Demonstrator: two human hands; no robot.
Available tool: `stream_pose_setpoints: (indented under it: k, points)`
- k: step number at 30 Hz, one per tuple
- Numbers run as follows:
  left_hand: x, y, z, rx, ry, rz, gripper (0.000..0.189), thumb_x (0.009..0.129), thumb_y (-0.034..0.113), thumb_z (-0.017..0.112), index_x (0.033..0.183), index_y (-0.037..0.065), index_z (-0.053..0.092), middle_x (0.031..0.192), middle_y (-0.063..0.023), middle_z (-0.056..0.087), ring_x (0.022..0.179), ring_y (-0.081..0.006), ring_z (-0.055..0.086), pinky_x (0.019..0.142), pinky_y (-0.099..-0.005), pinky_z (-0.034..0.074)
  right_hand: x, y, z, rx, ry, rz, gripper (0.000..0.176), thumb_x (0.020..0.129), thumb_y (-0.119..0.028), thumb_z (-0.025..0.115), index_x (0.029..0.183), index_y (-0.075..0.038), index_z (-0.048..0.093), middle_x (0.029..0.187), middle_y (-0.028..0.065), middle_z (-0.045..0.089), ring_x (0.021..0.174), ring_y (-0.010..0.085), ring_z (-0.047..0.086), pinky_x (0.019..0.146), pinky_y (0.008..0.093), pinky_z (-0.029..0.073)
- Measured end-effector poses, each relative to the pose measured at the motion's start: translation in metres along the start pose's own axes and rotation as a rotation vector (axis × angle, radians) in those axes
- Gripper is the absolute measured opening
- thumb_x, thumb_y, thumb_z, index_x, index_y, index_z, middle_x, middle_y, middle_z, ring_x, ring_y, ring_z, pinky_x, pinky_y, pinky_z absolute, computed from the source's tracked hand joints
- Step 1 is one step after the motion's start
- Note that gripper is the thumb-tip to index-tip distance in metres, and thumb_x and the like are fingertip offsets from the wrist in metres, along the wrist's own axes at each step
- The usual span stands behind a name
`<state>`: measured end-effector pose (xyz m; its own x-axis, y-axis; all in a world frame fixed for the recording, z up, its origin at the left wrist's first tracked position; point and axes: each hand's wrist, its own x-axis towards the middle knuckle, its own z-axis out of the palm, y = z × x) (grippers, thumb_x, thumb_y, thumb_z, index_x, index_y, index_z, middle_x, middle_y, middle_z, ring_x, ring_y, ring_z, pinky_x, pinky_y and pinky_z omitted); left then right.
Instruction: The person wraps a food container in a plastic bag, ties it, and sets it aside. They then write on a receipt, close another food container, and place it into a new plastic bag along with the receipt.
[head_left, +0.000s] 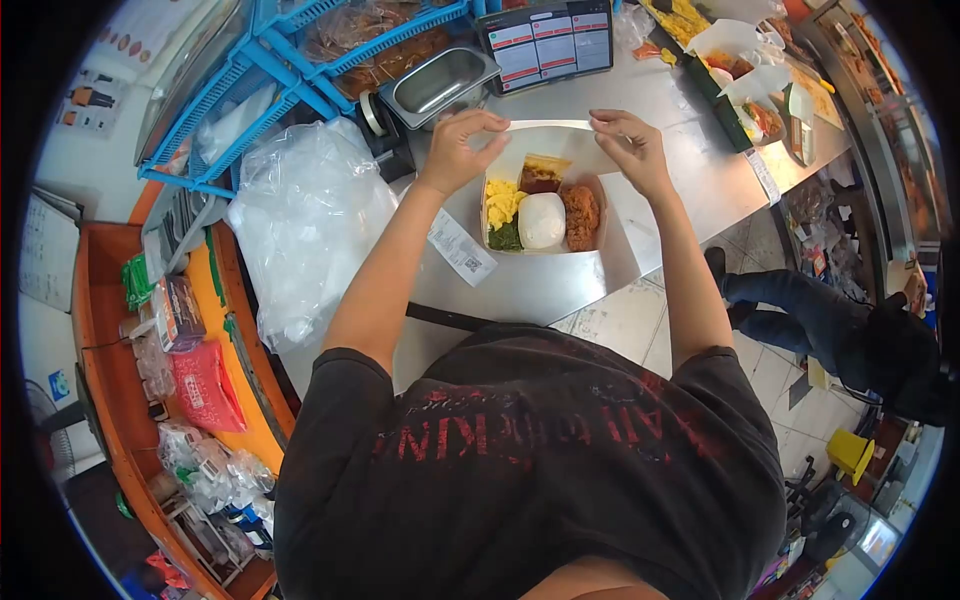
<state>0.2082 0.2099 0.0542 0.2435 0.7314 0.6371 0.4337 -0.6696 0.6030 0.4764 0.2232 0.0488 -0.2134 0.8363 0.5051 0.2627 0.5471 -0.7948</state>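
An open paper takeaway box (600, 250) sits on the metal counter in front of me, its lid flap (548, 140) raised at the back. My left hand (465, 150) pinches the left corner of that flap, and my right hand (630, 152) pinches the right corner. Inside are a white mound of rice (543, 221), fried chicken (581, 217), yellow scrambled egg (503, 204), chopped greens (506, 237) and a packet of dark sauce (543, 174). A printed receipt (461, 248) lies left of the box.
Behind my left hand stand a steel pan (440, 85) and a tablet (548, 45). Clear plastic bags (310, 225) pile at left, below blue crates (215, 130). Other open food boxes (742, 95) stand at far right. A person in dark clothes (830, 320) is beyond the counter's right side.
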Motion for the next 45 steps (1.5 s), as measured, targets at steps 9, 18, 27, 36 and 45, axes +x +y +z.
stream_pose_setpoints:
  k: [9,18,27,36,45]
  points:
    - [-0.017,0.017,-0.03,-0.298,-0.6,-0.5,0.022,0.076,0.02,0.069,0.085,0.002,0.06,0.083,-0.0048,0.061,0.076,-0.0121,0.055,0.073,-0.026,0.043,-0.029,-0.023,-0.024,-0.055,-0.453,0.394,0.018,0.083,-0.017,0.063,0.086,0.001,0.066,0.078,0.0073,0.06,0.07,0.0148,0.054,0.07,0.0258,0.043]
    - [-0.102,0.057,0.009,0.507,-0.111,-0.662,0.053,0.071,0.039,0.072,0.091,-0.007,0.054,0.076,-0.0181,0.059,0.076,-0.0302,0.06,0.072,-0.0392,0.047,-0.105,-0.033,0.017,-0.632,-0.168,0.466,0.062,0.071,-0.031,0.071,0.114,0.01,0.051,0.117,0.0245,0.049,0.106,0.0326,0.052,0.086,0.0389,0.045]
    - [-0.083,0.04,-0.004,-0.295,-0.444,-1.261,0.06,0.081,0.047,0.058,0.096,-0.011,0.058,0.089,-0.0212,0.063,0.081,-0.0255,0.064,0.071,-0.0342,0.051,-0.071,-0.048,0.004,-0.269,-0.386,0.945,0.053,0.075,-0.028,0.067,0.108,0.011,0.055,0.096,0.0243,0.063,0.086,0.0285,0.064,0.077,0.0332,0.049]
    - [-0.136,0.056,0.008,-0.081,-0.157,-0.432,0.044,0.084,0.025,0.06,0.122,0.006,0.053,0.14,-0.0184,0.033,0.131,-0.0372,0.028,0.105,-0.0406,0.029,-0.128,-0.049,0.009,-0.167,-0.34,0.378,0.055,0.089,-0.015,0.054,0.137,-0.005,0.031,0.14,0.0233,0.03,0.129,0.0332,0.032,0.099,0.038,0.036]
    - [-0.156,0.047,0.026,-0.04,-0.117,-0.237,0.037,0.075,0.016,0.069,0.112,0.014,0.063,0.135,-0.0094,0.043,0.129,-0.0372,0.032,0.102,-0.0404,0.035,-0.137,-0.041,0.015,-0.251,-0.286,0.302,0.048,0.086,-0.01,0.054,0.132,-0.007,0.041,0.136,0.0251,0.033,0.114,0.0391,0.047,0.092,0.0379,0.043]
